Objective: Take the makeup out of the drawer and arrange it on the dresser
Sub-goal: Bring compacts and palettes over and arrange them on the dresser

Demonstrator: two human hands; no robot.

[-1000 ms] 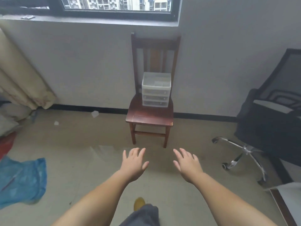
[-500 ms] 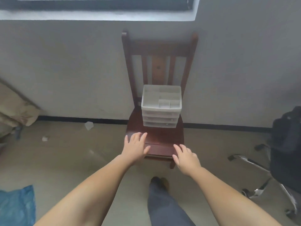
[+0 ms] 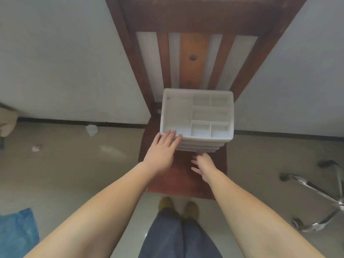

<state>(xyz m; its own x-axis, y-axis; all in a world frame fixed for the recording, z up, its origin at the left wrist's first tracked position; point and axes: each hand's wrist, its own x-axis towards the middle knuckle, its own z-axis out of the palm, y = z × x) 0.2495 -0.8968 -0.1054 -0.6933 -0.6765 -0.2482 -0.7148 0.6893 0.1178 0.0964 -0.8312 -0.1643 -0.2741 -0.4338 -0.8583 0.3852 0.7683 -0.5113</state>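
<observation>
The white plastic drawer organiser w/ a divided open top tray [image 3: 197, 116] sits at the back of the dark red-brown wooden chair seat [image 3: 178, 175], up against the slatted chair back [image 3: 193, 58]. No makeup shows in the top compartments; the drawer fronts are too foreshortened for us to see inside.

Nearest to us: dark blue trouser legs [image 3: 178, 237] and two yellowish shoes [image 3: 165, 202] on the pale tile floor [image 3: 74, 164], right at the seat's front edge. Both our bare forearms stretch fwd over it.

Our left hand [image 3: 162, 148] lies flat, fingers straight and together, tips touching the front-left corner of the organiser's top rim; it grips nothing. Our right hand [image 3: 202, 163] hovers lower, above the seat just in front of the drawer stack, fingers loosely spread and slightly bent, holding nothing, not touching the organiser as far as we can tell.

Off to the sides: a blue plastic sheet [image 3: 16, 233] bottom left, chrome office-chair legs [image 3: 316, 194] at right. Further back, crumpled white paper scraps [image 3: 91, 129] near the black skirting, then the grey wall [image 3: 65, 62].
</observation>
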